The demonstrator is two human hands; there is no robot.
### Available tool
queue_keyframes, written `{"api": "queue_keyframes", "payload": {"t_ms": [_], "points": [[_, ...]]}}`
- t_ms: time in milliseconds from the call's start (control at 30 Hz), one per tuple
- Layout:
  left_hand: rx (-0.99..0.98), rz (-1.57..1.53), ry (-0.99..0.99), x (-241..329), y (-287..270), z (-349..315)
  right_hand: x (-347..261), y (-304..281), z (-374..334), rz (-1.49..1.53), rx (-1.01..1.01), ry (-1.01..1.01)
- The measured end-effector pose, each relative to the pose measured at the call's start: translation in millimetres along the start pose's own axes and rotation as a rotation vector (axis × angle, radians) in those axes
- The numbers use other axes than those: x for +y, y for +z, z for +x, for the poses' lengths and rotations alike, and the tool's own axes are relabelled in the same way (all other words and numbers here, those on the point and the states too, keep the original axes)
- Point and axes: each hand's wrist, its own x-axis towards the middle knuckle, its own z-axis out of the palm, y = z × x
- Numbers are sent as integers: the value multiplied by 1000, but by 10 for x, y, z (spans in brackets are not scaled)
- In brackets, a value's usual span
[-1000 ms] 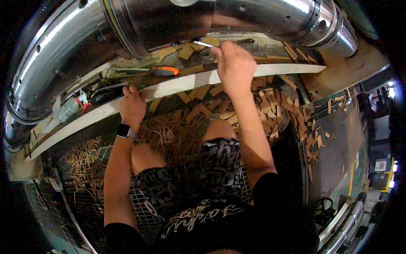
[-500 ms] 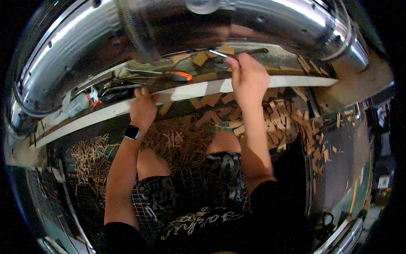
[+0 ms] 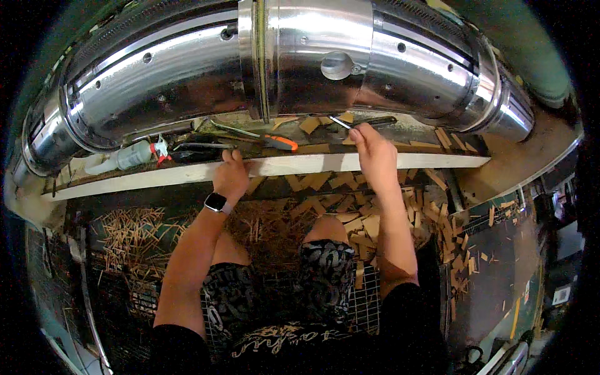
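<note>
My right hand [image 3: 377, 159] is closed around a slim, shiny metal tool [image 3: 340, 122], whose kind I cannot make out. The tool's far end reaches toward the underside of a large polished metal cylinder [image 3: 306, 59]. My left hand [image 3: 230, 178], with a watch on its wrist, is closed with curled fingers over a long pale bar [image 3: 300, 165] that runs across in front of me. Between the bar and the cylinder lies a screwdriver [image 3: 281, 142] with an orange and black handle. Left of it are dark tools [image 3: 200, 147] and a clear bottle [image 3: 132, 154] with a red and white top.
Several tan flat pieces [image 3: 309, 125] lie under the cylinder near a dark wrench-like tool [image 3: 381, 121]. Below the bar are piles of thin strips [image 3: 128, 234] on the left and tan scraps [image 3: 369, 228] on the right. A wire grid [image 3: 365, 300] shows beneath my legs.
The view has shifted, so more of the cylinder shows and everything sits lower in the picture. My right hand has drawn slightly nearer the bar with the tool; my left hand stays at the bar.
</note>
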Motion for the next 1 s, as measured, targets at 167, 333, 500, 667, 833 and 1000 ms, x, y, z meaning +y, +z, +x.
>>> {"api": "queue_keyframes", "payload": {"t_ms": [167, 333, 500, 667, 833, 1000], "points": [[-19, -4, -25, 84, -56, 7, 47, -304, 88, 88, -194, -22], [-14, -13, -29, 26, 67, 15, -87, -295, 39, 70, -229, -147], [24, -4, -39, 53, -28, -11, -205, -188, 164, -51, -123, -195], [60, -59, -19, 30, -5, -25, -222, -137, 219, -172, -75, -290], [-16, -34, 12, -100, 3, 11, -216, -137, 293, -234, -66, -397], [14, 21, 25, -434, -236, -59, -202, -209, 337, -254, -134, -424]]}}
